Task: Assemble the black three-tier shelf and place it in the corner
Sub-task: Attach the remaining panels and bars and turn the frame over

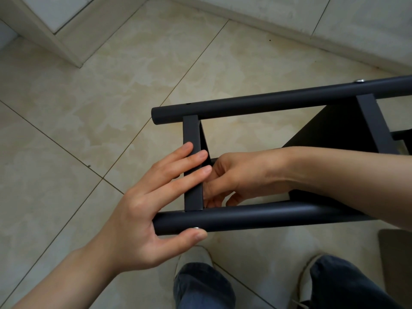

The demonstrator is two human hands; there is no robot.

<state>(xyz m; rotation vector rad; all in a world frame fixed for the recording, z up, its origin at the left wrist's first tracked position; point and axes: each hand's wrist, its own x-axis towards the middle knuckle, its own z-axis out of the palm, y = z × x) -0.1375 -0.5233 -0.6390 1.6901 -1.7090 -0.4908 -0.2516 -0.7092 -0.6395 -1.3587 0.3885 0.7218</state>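
The black shelf lies on its side over the tiled floor, with a far tube and a near tube running left to right. A flat end panel spans between them. My left hand lays straight fingers across that panel's edge, and its thumb presses the near tube beside a silver screw head. My right hand reaches between the tubes behind the panel with curled fingers; what they touch is hidden. A second panel sits further right.
A white wall base runs along the top, and a pale jutting corner stands at top left. My shoes and jeans are just below the shelf. A dark flat object lies at the right edge. Another screw sits in the far tube.
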